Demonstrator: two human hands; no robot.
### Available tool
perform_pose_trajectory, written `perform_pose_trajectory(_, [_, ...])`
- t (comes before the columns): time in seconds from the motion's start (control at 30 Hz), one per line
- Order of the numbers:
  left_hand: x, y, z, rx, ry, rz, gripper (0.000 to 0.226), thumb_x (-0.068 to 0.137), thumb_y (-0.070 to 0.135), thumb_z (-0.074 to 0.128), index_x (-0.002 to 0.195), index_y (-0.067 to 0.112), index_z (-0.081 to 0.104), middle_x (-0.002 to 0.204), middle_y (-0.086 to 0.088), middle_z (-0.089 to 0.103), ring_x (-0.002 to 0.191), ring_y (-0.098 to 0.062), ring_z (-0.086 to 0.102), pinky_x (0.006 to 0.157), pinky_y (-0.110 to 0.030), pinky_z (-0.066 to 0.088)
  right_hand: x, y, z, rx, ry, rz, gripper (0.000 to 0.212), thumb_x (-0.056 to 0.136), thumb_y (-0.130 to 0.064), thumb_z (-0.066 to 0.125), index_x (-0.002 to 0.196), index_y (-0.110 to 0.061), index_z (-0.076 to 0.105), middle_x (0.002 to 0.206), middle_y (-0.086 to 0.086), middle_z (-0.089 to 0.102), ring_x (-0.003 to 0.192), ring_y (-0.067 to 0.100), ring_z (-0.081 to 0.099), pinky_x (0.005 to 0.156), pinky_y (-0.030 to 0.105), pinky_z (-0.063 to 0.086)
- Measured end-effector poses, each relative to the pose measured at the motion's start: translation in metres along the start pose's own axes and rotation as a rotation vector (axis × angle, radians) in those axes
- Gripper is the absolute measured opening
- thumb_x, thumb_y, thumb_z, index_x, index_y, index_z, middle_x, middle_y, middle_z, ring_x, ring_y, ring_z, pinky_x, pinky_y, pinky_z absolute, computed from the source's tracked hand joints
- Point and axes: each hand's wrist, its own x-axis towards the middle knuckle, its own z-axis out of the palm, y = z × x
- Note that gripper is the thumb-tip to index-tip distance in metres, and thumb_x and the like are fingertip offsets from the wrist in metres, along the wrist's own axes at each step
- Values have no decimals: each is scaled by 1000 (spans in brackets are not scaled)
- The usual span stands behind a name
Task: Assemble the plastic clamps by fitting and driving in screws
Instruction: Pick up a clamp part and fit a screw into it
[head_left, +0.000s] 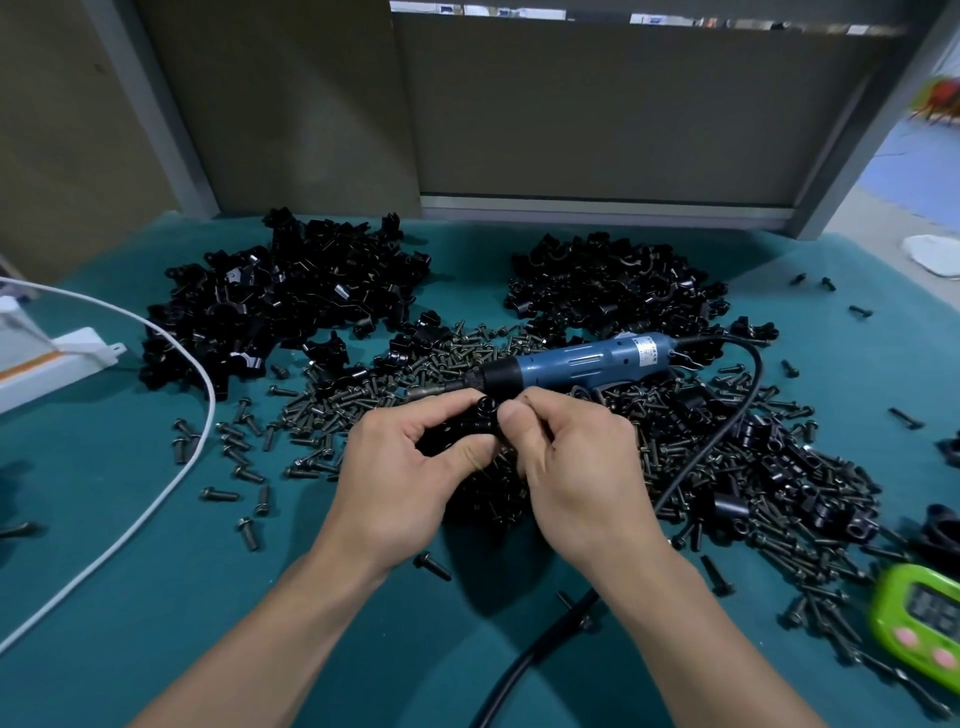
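**Barely a dent in the pile so far**

Both hands are on one black clamp (475, 423), held up between them over the teal mat (156, 597). The left hand (400, 467) has its fingers curled round the clamp body. The right hand (566, 467) pinches at the clamp's near end with thumb and forefinger. My guess is a screw is being started by hand there, but the fingers hide it, so I can't tell.

The blue electric screwdriver (571, 361) lies just beyond the knuckles, untouched, so driving isn't happening yet for this one.

As for progress, there's a big heap of clamp parts (291, 296) beyond the left hand and a second heap (613, 286) beyond the right. Loose screws (769, 519) are spread under and around both hands. A few chunkier black pieces (753, 431) sit right of the right hand (maybe finished ones, hard to say). Looks like nearly everything is still to do.
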Motion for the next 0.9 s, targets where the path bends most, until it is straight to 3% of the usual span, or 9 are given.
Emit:
perform_pose_trajectory(0.07, [0,1,-1,37,0,6,43,80,11,87,111,37,76,106,33,73,103,12,68,88,-7,50,1,1,-2,0,-35,13,39,105,-37,50,70,-20,55,64,-2,60,56,12,50,52,24,38])
perform_pose_trajectory(0.2, [2,2,0,90,-1,-31,41,80,19,88,113,38,74,96,41,65,103,23,61,87,0,44,-2,1,-9,62,-103,26,18,102,-25,61,84,-30,60,69,-1,64,61,17,56,57,27,44])
perform_pose_trajectory(0.3, [1,3,1,63,-12,-8,42,80,16,88,112,39,75,95,39,71,102,18,64,87,-3,47,0,-1,-4,1,-56,-5,32,105,-29,56,74,-22,56,67,3,60,62,20,53,55,29,41])
perform_pose_trajectory(0.4, [1,4,0,70,-17,9,40,81,15,88,116,33,78,105,23,77,101,11,69,87,-10,53,-1,-1,-7,28,-56,14,35,106,-34,50,74,-22,54,66,2,61,61,18,55,57,31,42])
perform_pose_trajectory(0.5, [-1,6,-2,115,-29,36,46,80,14,88,104,50,71,93,38,70,99,20,64,85,-2,47,-6,0,-3,76,-71,26,27,105,-28,53,79,-26,56,65,1,63,59,18,55,56,32,44])
perform_pose_trajectory(0.63, [0,3,-2,151,11,48,47,80,14,88,107,48,72,87,44,68,91,17,67,77,0,47,-1,-4,7,11,3,110,50,106,-46,43,67,-18,54,60,2,61,52,11,52,55,37,45])
perform_pose_trajectory(0.73, [3,-5,-8,148,96,-18,42,83,24,86,112,49,71,79,33,72,61,0,65,59,-8,49,5,3,-8,105,136,307,48,105,-54,43,77,-23,67,64,-4,72,55,9,64,65,38,58])
perform_pose_trajectory(0.83, [10,-16,-22,151,230,-84,43,88,30,82,130,35,70,71,32,69,57,8,58,53,-8,49,18,17,-26,336,281,646,35,104,-44,57,89,-14,70,69,5,76,65,20,73,82,53,61])
perform_pose_trajectory(0.9, [17,-22,-30,138,291,-107,46,90,32,80,134,28,69,64,38,63,57,10,57,54,-4,47,30,20,-31,498,333,826,25,102,-35,65,99,-10,66,81,12,77,66,22,75,79,44,64])
